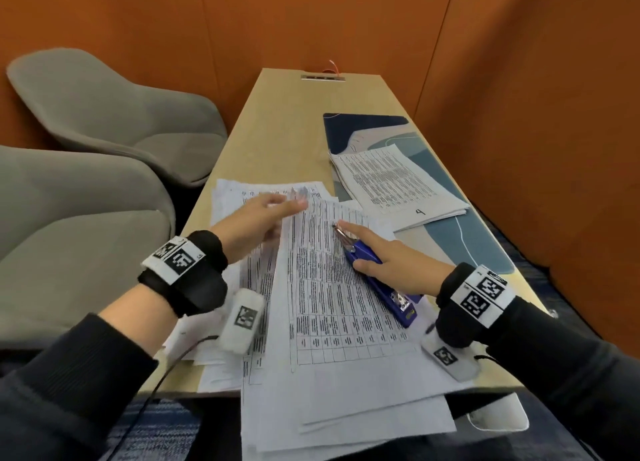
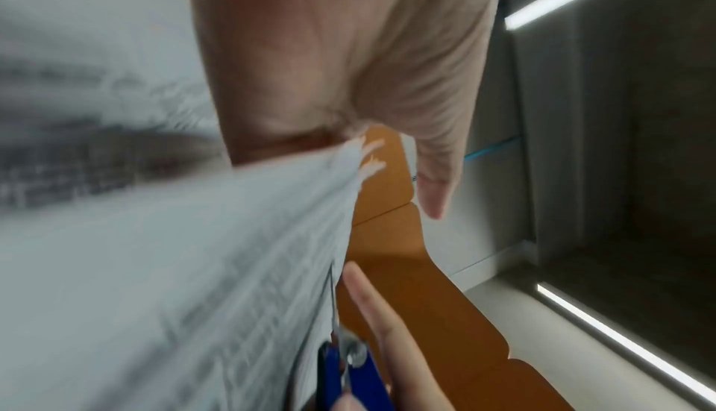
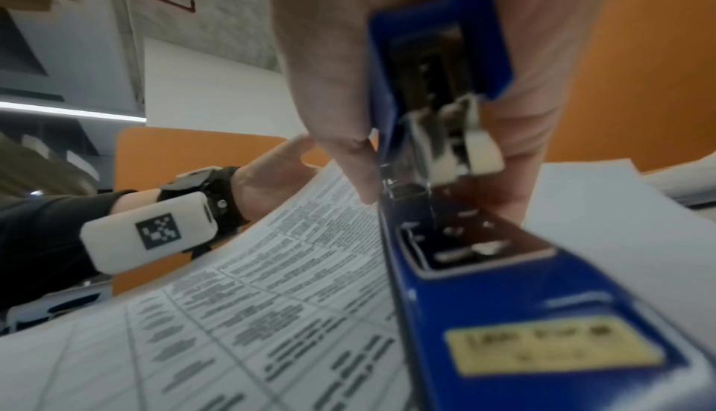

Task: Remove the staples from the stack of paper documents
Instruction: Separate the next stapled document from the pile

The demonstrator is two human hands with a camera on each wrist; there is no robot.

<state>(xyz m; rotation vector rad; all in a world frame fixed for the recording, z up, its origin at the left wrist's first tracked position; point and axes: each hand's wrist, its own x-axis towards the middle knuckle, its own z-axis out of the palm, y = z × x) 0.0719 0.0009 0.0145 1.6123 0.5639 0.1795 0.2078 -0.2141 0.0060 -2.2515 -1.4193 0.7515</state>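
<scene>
Right hand (image 1: 391,256), at 4 o'clock of the head view, grips a blue stapler (image 1: 381,280), index finger extended along it, its metal tip resting on the printed sheets (image 1: 329,297) that overhang the near edge of the surface (image 1: 277,124). Left hand (image 1: 256,225), at 10 o'clock, lies flat with straight fingers on the sheets' far part. A second paper stack (image 1: 394,183) sits at 1 o'clock on a patterned mat (image 1: 367,124).

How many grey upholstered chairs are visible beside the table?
2. One grey upholstered chair stands nearest, left of the light wooden table; the second grey chair sits behind it by the orange wall. Others may lie outside the view.
</scene>
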